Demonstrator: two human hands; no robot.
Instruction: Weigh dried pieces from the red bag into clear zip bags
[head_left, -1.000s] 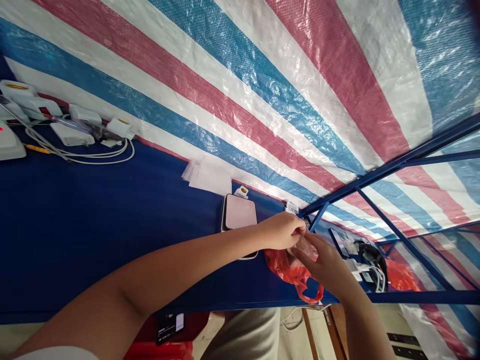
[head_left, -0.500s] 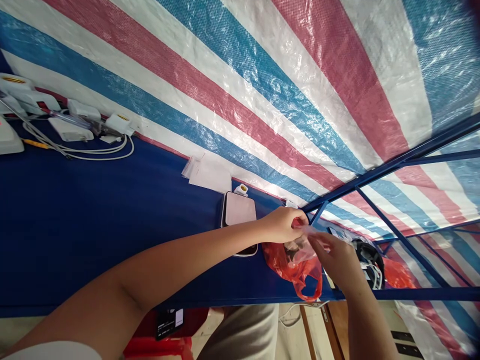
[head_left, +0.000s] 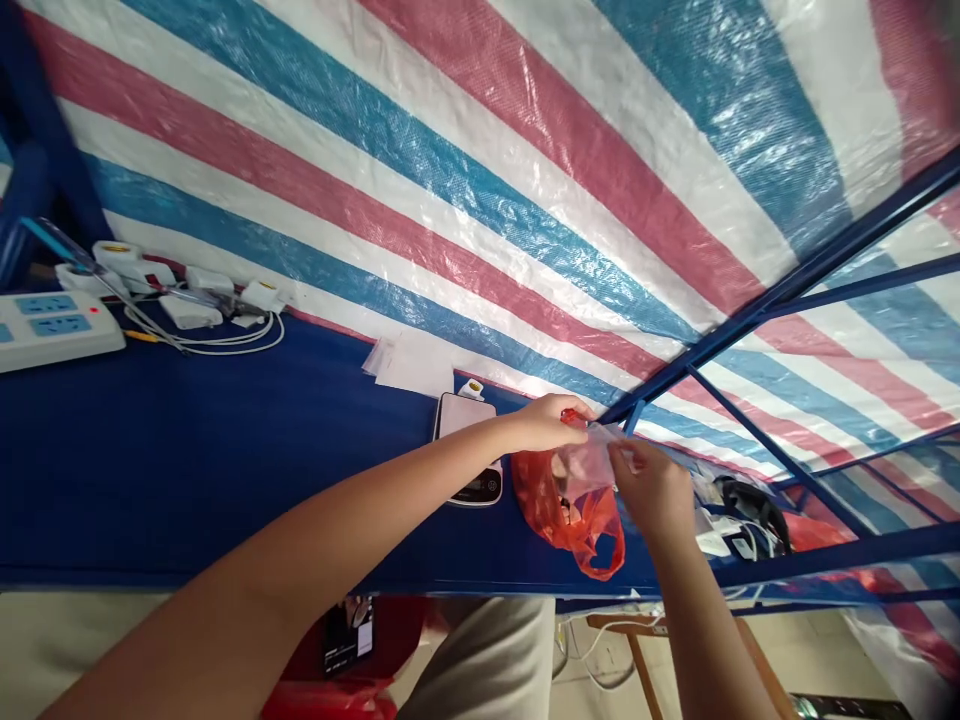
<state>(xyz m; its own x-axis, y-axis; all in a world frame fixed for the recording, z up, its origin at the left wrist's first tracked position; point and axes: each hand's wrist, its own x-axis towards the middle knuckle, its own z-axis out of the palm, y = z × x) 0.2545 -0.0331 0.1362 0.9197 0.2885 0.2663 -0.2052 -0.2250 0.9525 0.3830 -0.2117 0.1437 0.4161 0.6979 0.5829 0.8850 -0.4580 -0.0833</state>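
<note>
A small clear plastic bag (head_left: pixel 588 468) is stretched between my two hands, above an open red plastic bag (head_left: pixel 541 505) on the blue table. My left hand (head_left: pixel 551 422) is closed on the clear bag's left edge, near the red bag's rim. The fingers of my right hand (head_left: pixel 654 485) pinch the clear bag's right edge. Dark and pale contents show inside the red bag, but I cannot make out what they are. Left of the bags stands a flat kitchen scale (head_left: pixel 478 488), partly hidden under my left forearm.
White papers (head_left: pixel 415 364) and a small white roll-like piece (head_left: pixel 472 389) lie behind the scale. A power strip (head_left: pixel 60 328) and white chargers with cables (head_left: pixel 191 308) sit at the left. Blue metal bars (head_left: pixel 739 325) slant at the right, near black headphones (head_left: pixel 750 505).
The view has shifted, so more of the power strip shows at the left. The clear bag is now spread wider between my hands, and my right hand has turned slightly.
</note>
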